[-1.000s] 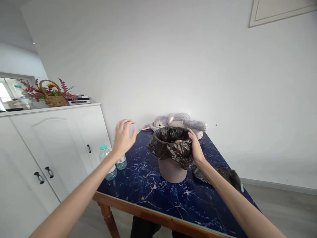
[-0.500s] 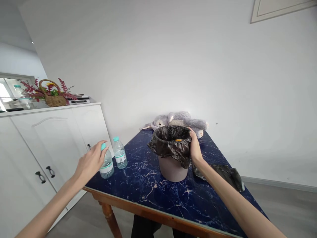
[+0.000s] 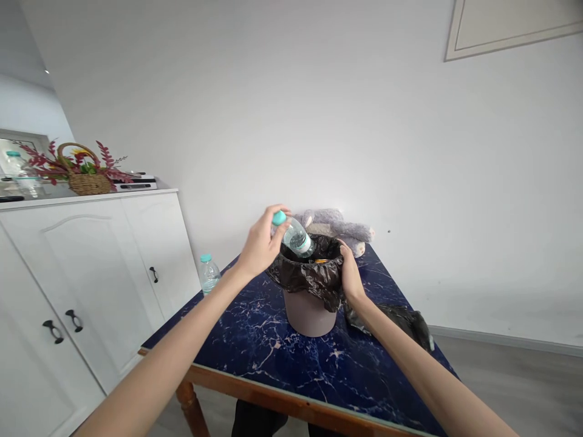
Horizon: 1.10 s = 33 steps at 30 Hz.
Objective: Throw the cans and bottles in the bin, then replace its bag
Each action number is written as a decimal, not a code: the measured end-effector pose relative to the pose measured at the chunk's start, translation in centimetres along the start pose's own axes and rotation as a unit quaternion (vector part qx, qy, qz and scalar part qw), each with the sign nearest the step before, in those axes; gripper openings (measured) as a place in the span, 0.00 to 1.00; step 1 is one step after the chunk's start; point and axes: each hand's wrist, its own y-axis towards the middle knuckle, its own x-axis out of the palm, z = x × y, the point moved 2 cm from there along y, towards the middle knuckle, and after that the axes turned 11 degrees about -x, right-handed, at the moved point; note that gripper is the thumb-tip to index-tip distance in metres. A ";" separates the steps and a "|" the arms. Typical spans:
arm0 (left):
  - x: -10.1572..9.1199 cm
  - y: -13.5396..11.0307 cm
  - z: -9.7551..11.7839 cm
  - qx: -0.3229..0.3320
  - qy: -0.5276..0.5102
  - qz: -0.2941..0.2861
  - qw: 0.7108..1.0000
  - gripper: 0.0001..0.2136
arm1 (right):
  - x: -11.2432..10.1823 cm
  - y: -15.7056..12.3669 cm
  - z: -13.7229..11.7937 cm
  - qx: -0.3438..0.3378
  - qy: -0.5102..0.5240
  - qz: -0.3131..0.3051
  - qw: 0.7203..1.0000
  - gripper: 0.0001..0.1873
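Left hand (image 3: 260, 246) has left the table's near-left edge with one of the two bottles and swung it across to the bin; right hand (image 3: 350, 276) hasn't shifted from the rim. Now: left fingers closed around the neck and teal cap (image 3: 279, 217) of the bottle (image 3: 298, 238), which is tilted, cap up-left, base down-right, hanging in the air right over the bin's mouth, base about level with the rim, not yet inside. Right hand pinched shut on the black liner (image 3: 305, 279) at the right side of the bin (image 3: 310, 312), thumb outside, fingers hidden over the edge. Something orange (image 3: 321, 261) shows inside, too small to tell what. Other bottle (image 3: 209, 274) stands upright at the left edge of the blue marbled table (image 3: 282, 352), well apart from the bin. Grey plush toy (image 3: 337, 224) lies behind the bin by the wall, a loose black bag (image 3: 405, 318) lies right of it under the right forearm. Step looks like bottle over the opening, pre-release; next move would want the base tipped past the near rim, left fingers opening, right hand keeping liner and bin steady so they don't tip
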 end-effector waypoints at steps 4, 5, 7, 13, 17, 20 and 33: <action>2.7 0.2 -2.6 -0.017 0.062 -0.115 0.991 0.11 | 0.0 -0.2 -0.7 0.024 -0.019 -0.006 1.000 0.40; 2.7 0.0 -3.0 -0.007 0.073 -0.120 0.990 0.11 | 0.0 -0.2 -0.8 0.030 -0.021 -0.006 0.999 0.41; 1.8 -0.5 -3.9 0.001 0.083 -0.073 0.994 0.12 | -0.1 -0.3 -1.0 0.036 -0.023 0.000 0.999 0.41; -4.4 -2.1 -10.3 -0.056 0.238 0.150 0.958 0.15 | 0.0 -0.4 -1.0 0.038 -0.017 0.010 0.999 0.40; -7.8 -3.9 -15.8 -0.213 0.381 0.095 0.895 0.25 | 0.2 -0.3 -0.8 0.035 -0.011 0.011 0.999 0.38; -8.8 -5.9 -18.3 -0.324 0.393 -0.017 0.860 0.26 | 0.3 -0.3 -0.6 0.040 -0.011 0.013 0.999 0.38; -6.3 0.8 -1.4 0.075 0.169 0.266 0.946 0.14 | 0.3 -0.5 -1.1 0.061 -0.026 0.023 0.998 0.42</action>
